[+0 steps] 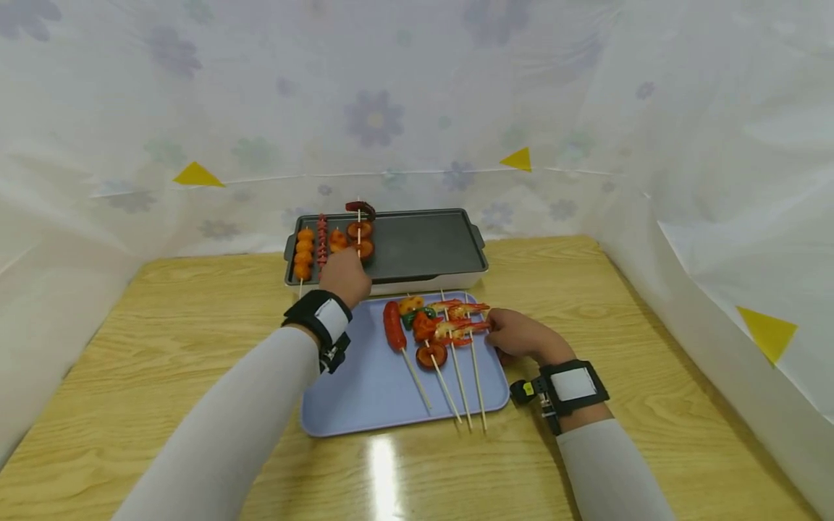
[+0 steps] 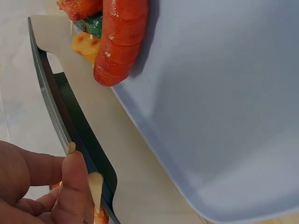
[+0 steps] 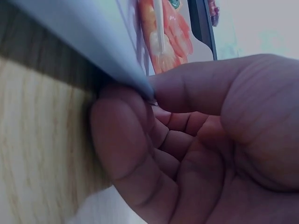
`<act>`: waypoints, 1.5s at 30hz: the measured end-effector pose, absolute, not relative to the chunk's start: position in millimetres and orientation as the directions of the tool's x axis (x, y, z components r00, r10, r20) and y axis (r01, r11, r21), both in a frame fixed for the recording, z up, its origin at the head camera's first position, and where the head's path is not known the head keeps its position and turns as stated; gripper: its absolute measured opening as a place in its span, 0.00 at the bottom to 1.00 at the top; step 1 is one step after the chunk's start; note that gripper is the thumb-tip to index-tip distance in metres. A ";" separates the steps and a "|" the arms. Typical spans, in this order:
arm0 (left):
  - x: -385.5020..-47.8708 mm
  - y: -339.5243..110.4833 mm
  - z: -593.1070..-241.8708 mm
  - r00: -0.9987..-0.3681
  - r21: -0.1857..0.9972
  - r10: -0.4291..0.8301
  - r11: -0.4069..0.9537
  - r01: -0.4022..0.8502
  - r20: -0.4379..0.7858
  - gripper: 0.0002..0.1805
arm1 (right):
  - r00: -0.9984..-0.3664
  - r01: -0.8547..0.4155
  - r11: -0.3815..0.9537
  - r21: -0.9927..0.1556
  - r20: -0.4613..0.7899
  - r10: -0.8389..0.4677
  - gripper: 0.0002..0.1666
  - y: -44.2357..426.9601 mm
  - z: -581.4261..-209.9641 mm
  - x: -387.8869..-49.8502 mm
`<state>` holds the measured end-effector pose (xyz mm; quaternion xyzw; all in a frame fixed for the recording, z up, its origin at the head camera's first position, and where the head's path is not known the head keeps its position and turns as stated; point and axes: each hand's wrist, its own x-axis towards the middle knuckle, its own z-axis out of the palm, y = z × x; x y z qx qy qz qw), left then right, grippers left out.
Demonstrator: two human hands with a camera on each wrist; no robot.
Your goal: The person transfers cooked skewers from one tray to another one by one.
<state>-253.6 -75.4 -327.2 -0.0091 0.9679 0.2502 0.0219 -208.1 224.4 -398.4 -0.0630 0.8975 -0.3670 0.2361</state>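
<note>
My left hand [image 1: 345, 277] is at the front edge of the grill pan [image 1: 423, 242], pinching a skewer's stick [image 2: 71, 148]. It seems to be the skewer with brown round slices [image 1: 360, 231] and a dark red curved piece on top, lying on the pan. Another stick end [image 2: 96, 189] shows beside the fingers. On the right, my right hand [image 1: 524, 334] grips the rim of the pale blue tray [image 1: 352, 391] between thumb and curled finger. Near that hand lie shrimp skewers [image 1: 461, 329], a mixed skewer [image 1: 426, 329] and a red sausage skewer [image 1: 394, 327].
Orange ball [image 1: 303, 253] and thin red [image 1: 322, 242] skewers lie at the pan's left side, with an orange piece [image 1: 337, 241] beside them. The tray stands in front of the pan on a wooden table [image 1: 195, 340]. A flowered white sheet [image 1: 417, 87] hangs behind.
</note>
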 end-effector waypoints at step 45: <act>-161.3 -81.8 -330.2 -0.996 0.682 0.084 0.729 0.065 0.006 0.14 | -0.878 -0.002 0.767 -0.642 -0.366 -0.308 0.03 233.5 -396.7 -212.0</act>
